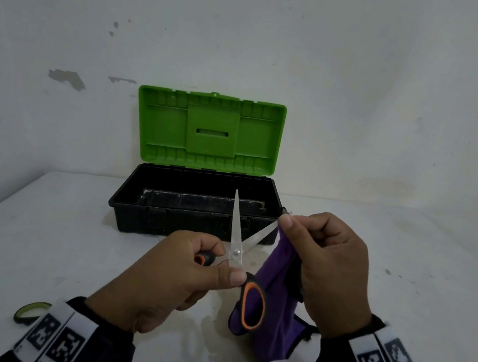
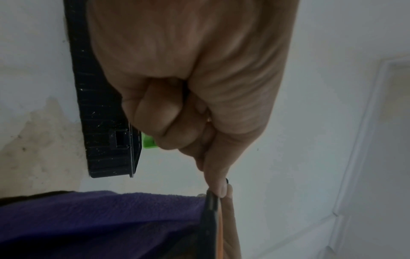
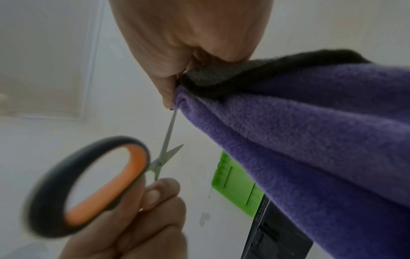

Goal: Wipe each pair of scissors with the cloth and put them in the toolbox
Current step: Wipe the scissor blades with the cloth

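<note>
My left hand [image 1: 187, 269] grips a pair of scissors [image 1: 236, 251] by their black-and-orange handles [image 1: 253, 304], blades spread apart and pointing away from me. My right hand [image 1: 322, 255] holds a purple cloth [image 1: 278, 283] and pinches it around the tip of the right blade. In the right wrist view the purple cloth [image 3: 299, 133] wraps the blade tip above the orange-lined handle [image 3: 88, 185]. The toolbox [image 1: 196, 205] stands open behind the hands, black base and raised green lid [image 1: 208, 129]. The left wrist view shows my curled left fingers [image 2: 177, 112] over the cloth [image 2: 99, 215].
A green-and-black ring-shaped thing [image 1: 29, 312] lies on the white table [image 1: 38, 228] near my left wrist. A white wall rises right behind the toolbox. The table's left edge runs diagonally at the left.
</note>
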The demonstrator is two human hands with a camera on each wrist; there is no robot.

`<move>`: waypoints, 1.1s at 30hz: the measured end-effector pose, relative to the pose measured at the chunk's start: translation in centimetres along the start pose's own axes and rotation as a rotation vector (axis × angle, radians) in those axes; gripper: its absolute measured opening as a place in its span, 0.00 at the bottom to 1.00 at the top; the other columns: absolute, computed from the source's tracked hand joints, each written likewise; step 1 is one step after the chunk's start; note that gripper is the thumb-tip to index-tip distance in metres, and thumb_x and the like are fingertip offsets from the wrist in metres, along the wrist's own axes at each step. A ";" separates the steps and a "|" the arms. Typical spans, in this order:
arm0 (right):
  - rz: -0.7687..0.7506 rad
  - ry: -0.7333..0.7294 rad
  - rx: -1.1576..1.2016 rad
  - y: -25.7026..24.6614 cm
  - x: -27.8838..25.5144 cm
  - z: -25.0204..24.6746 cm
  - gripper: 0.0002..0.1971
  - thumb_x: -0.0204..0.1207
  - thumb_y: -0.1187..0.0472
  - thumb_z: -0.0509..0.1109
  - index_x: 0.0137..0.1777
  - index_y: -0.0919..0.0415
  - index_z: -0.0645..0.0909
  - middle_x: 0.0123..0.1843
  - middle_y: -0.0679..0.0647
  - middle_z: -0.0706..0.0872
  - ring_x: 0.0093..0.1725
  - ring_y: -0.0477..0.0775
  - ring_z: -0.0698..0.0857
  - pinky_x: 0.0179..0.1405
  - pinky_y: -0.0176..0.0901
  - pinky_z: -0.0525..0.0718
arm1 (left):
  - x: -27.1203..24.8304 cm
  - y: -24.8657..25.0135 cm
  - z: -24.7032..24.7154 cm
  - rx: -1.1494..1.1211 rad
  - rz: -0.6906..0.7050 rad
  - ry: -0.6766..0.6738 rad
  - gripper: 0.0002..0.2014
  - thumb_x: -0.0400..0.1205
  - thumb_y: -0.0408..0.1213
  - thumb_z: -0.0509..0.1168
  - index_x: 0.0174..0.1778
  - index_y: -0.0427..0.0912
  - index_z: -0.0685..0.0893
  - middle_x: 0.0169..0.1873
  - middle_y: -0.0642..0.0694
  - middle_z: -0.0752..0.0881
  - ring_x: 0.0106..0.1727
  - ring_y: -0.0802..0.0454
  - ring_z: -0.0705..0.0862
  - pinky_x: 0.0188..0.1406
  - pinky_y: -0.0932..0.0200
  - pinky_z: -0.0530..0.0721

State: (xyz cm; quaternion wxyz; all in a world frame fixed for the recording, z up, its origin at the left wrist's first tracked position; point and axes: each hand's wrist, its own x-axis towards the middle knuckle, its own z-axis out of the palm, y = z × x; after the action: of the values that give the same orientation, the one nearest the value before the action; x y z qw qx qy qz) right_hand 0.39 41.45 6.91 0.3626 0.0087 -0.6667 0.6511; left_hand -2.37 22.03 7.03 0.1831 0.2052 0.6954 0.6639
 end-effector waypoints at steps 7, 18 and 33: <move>0.094 0.081 0.049 0.7 1.7 -1.0 0.08 0.70 0.58 0.79 0.39 0.64 0.88 0.29 0.56 0.88 0.25 0.48 0.82 0.22 0.35 0.79 | 0.2 -0.3 0.0 0.022 -0.025 0.055 0.15 0.68 0.39 0.79 0.38 0.36 0.80 0.20 0.48 0.65 0.20 0.55 0.59 0.18 0.64 0.59; 0.198 0.054 -0.122 2.2 2.0 -5.2 0.06 0.74 0.60 0.77 0.43 0.63 0.89 0.37 0.59 0.92 0.35 0.48 0.87 0.34 0.32 0.85 | -0.4 0.5 -2.8 -0.120 -0.078 0.050 0.09 0.85 0.24 0.58 0.59 0.31 0.79 0.39 0.35 0.87 0.28 0.55 0.75 0.24 0.62 0.73; -0.086 -0.221 -0.379 0.5 3.7 -2.9 0.05 0.75 0.65 0.78 0.43 0.53 0.89 0.36 0.45 0.92 0.32 0.40 0.86 0.30 0.25 0.79 | 0.5 -0.4 0.7 -0.560 -0.112 0.451 0.11 0.81 0.47 0.68 0.43 0.44 0.90 0.38 0.44 0.80 0.38 0.46 0.85 0.37 0.52 0.81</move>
State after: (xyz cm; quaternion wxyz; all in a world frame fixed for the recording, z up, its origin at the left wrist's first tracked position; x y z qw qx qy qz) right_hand -1.24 45.73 7.99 0.3101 0.0403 -0.8117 0.4932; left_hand -2.45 22.83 6.58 0.1104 -0.0427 0.5195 0.8462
